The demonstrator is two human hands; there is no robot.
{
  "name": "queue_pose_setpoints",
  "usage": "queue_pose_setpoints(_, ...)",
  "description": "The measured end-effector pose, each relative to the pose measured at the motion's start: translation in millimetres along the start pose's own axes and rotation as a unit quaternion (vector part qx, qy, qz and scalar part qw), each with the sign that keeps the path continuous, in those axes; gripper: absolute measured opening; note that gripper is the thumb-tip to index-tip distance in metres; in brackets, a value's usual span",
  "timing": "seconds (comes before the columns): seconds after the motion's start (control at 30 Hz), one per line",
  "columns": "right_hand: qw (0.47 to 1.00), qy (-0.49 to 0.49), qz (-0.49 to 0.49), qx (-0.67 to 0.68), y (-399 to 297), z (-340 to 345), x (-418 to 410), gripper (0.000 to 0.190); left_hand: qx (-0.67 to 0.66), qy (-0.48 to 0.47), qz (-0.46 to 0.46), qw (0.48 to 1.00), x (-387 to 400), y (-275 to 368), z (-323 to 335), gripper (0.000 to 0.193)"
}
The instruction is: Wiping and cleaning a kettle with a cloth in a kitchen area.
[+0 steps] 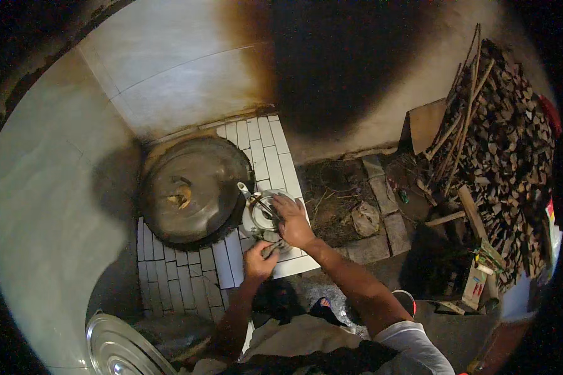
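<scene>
A metal kettle (258,218) with a spout and a dark top handle stands on the white tiled ledge (288,270), just right of a large round dark lid (199,183). My right hand (293,220) lies over the kettle's right side, fingers spread near its handle. Below it, my left hand (261,262) pinches a crumpled grey cloth (271,241) against the kettle's near side. Whether my right fingers also grip the cloth or handle cannot be told.
Split firewood (506,178) is stacked at the right, with long sticks leaning on it. A brick-edged pit (387,234) holds a crumpled bag (365,219). A shiny metal lid (122,347) stands at the lower left. Walls rise behind and to the left.
</scene>
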State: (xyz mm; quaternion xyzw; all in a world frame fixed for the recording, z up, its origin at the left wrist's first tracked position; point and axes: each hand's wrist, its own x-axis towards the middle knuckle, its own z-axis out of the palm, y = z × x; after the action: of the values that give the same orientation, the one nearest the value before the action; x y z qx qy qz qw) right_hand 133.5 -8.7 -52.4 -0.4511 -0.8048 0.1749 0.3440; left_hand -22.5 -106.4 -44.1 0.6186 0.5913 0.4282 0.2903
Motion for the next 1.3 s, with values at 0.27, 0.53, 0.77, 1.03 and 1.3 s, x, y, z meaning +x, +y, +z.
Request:
queue_pose_setpoints(0.27, 1.000, 0.014, -0.018, -0.001, -3, -2, 2, 0.071, 0.005, 0.222, -0.031, 0.974, 73, -22, -35, 0.018)
queue_pose_setpoints(0.53, 1.000, 0.005, 0.007, 0.000, -6, -4, 2, 0.070, -0.031, 0.099, -0.012, 0.995, 96, -54, -26, 0.026)
queue_pose_setpoints(0.77, 1.000, 0.014, -0.004, -0.012, 1, 5, 3, 0.070, -0.001, 0.203, -0.037, 0.978, -12, -45, 55, 0.023)
queue_pose_setpoints(1.03, 1.000, -0.004, -0.011, -0.012, 3, -1, 5, 0.066, -0.030, 0.213, 0.027, 0.976, -41, -38, 64, 0.019)
queue_pose_setpoints(1.3, 0.996, -0.070, 0.042, 0.041, -15, -13, 12, 0.065, -0.077, 0.410, -0.008, 0.909, 65, -97, 25, 0.020)
